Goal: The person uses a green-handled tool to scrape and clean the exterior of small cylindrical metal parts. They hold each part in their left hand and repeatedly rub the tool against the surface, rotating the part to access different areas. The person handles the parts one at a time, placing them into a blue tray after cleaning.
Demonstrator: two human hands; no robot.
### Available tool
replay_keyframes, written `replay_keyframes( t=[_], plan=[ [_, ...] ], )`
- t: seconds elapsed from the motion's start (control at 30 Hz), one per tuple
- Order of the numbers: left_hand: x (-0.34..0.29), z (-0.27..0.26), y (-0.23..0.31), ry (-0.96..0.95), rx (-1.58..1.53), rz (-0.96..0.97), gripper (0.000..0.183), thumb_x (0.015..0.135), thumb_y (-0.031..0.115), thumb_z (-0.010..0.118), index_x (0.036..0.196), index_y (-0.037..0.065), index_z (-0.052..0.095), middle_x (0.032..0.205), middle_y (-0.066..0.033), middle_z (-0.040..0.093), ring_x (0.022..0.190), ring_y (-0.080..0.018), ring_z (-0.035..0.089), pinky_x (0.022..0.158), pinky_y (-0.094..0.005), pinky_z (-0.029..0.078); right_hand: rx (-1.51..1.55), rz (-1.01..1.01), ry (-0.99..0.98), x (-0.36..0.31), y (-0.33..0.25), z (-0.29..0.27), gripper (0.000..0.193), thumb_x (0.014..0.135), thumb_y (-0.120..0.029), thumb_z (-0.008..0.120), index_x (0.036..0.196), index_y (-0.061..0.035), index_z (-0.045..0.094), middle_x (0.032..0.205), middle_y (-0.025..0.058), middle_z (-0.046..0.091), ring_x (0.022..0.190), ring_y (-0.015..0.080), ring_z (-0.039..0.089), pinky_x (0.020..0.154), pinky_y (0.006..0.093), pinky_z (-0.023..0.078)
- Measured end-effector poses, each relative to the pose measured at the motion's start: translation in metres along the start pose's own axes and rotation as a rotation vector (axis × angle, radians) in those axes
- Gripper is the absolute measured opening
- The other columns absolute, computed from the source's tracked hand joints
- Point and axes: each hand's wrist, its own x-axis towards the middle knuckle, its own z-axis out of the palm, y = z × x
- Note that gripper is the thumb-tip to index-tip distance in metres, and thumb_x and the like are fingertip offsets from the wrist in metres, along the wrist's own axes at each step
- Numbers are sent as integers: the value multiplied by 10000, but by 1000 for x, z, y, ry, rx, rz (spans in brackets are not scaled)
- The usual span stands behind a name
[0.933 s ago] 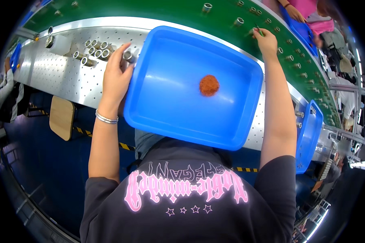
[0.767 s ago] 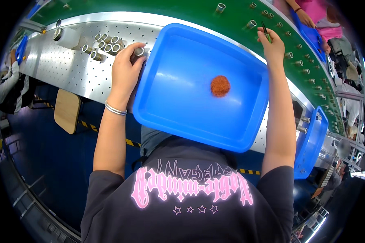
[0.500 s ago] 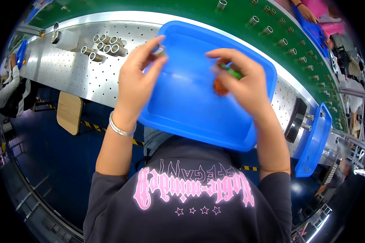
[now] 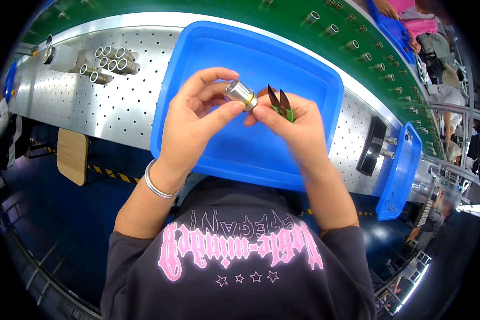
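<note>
A short silver metal sleeve (image 4: 240,94) with a yellowish band near its lower end sits between the fingers and thumb of my left hand (image 4: 200,109). My right hand (image 4: 296,120) is closed around small snips (image 4: 282,104) with green handles, their dark blades pointing up and slightly parted. The thumb and fingertips of that hand also touch the sleeve's lower end. Behind the right fingers, a bit of a reddish-brown thing (image 4: 263,92) shows, mostly hidden. Both hands are over a blue plastic tray (image 4: 224,154).
Several metal sleeves (image 4: 112,63) stand on the perforated metal bench (image 4: 138,106) at left. More ride on the green belt (image 4: 282,26) beyond the tray. At right are a black holder (image 4: 372,145) and another blue tray (image 4: 401,176). A person's hand (image 4: 386,9) is at the far right.
My hands have come together over the tray, and the right fingertips now meet the sleeve. The snips' blades have turned up into view. The whole view has shifted a little.
</note>
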Motion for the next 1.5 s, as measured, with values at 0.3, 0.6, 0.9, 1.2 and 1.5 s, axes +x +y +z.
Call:
replay_keyframes(
  t=[0.3,0.6,0.9,1.2,1.5],
  plan=[
    [-3,6,2,-46,-154,-204,430,861,62,602,1260,-5,458,1010,-94,565,899,-148,603,801,-243,496,-139,-100,96,0,-15,-3,154,796,-83,677,922,-4,640,716,-1,583,643,45,490,570,181,399],
    [-7,7,-4,122,-15,63,294,898,95,559,1174,6,513,954,-58,560,906,-114,547,814,-267,463,35,79,37,6,-14,-11,143,811,-116,673,889,-10,619,752,13,596,665,60,506,596,202,416],
    [-11,-2,1,115,-25,39,202,930,130,510,1032,-27,585,895,-79,595,826,-121,567,794,-249,467,185,86,41,3,-15,-16,132,817,-137,676,856,-23,621,755,20,595,674,84,521,626,214,421],
    [-9,9,-1,-172,-202,-311,510,857,82,595,1324,-1,406,1075,-123,591,964,-182,604,857,-295,488,-27,-77,95,-1,-13,-11,125,776,-32,681,890,-15,632,800,24,611,668,79,533,582,212,440],
    [-9,12,-11,-55,-97,-117,469,821,-34,613,1266,13,471,1042,-93,583,926,-132,600,781,-213,491,-560,-625,67,-4,-3,2,311,608,67,684,891,-62,665,740,58,626,661,173,599,554,264,469]
  ],
)
